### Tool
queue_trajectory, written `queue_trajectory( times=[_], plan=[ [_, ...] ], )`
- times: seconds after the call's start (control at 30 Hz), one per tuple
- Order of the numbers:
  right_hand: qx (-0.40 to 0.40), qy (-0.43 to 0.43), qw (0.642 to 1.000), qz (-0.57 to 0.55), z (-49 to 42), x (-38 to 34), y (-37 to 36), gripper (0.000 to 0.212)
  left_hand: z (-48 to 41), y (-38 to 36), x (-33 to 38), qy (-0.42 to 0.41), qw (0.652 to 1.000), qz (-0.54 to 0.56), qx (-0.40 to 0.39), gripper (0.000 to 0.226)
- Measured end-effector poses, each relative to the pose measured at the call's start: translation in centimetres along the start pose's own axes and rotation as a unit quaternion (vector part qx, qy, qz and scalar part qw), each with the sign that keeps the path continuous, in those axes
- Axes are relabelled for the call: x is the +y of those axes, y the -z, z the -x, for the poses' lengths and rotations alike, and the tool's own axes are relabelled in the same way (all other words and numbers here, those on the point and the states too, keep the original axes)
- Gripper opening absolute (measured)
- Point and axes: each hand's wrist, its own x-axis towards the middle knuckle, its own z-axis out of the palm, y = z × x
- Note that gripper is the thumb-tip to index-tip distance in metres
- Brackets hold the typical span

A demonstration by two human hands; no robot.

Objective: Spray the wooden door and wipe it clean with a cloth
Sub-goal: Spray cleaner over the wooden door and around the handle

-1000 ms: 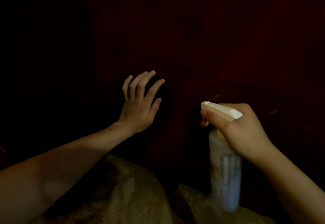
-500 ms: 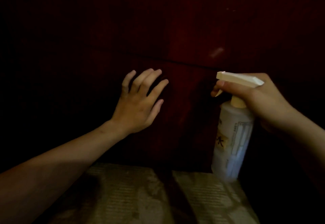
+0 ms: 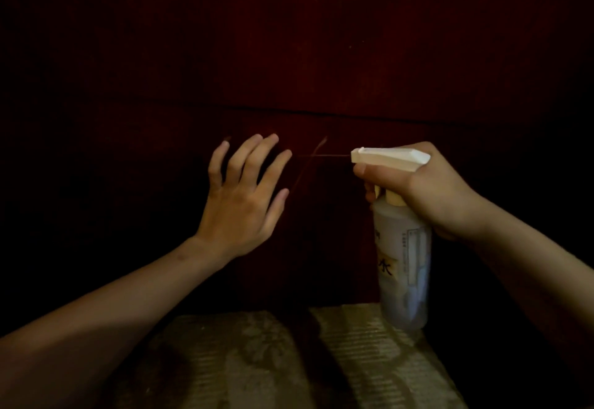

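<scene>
Head view. The wooden door [image 3: 353, 55], dark red and dimly lit, fills the frame ahead; a horizontal groove [image 3: 321, 114] crosses it above both hands. The spray bottle [image 3: 401, 264] is gripped at its neck by the right hand [image 3: 440, 190], held upright with the white nozzle [image 3: 389, 156] directed leftward along the panel, a finger curled at the trigger, presumably for spraying. The left hand [image 3: 244, 196] is held open and empty, fingers spread near the door, possibly for bracing; contact cannot be confirmed. No cloth is seen. A pale floor [image 3: 257, 360] lies below.
</scene>
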Motion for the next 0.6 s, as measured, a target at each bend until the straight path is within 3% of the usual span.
queue_trajectory(
  times=[0.13,0.37,0.6],
  plan=[
    [0.03,-0.004,1.0,0.005,-0.1,0.1,1.7,0.028,-0.5,0.0,0.7,0.005,1.0,0.003,0.008,0.055],
    [0.085,-0.065,0.994,0.026,1.4,1.1,8.9,0.026,-2.4,-1.3,6.5,-0.099,0.993,-0.048,-0.034,0.06],
    [0.092,-0.115,0.988,0.048,3.4,3.3,12.5,0.029,-3.6,-2.5,10.3,-0.088,0.993,-0.035,-0.068,0.062]
  ],
)
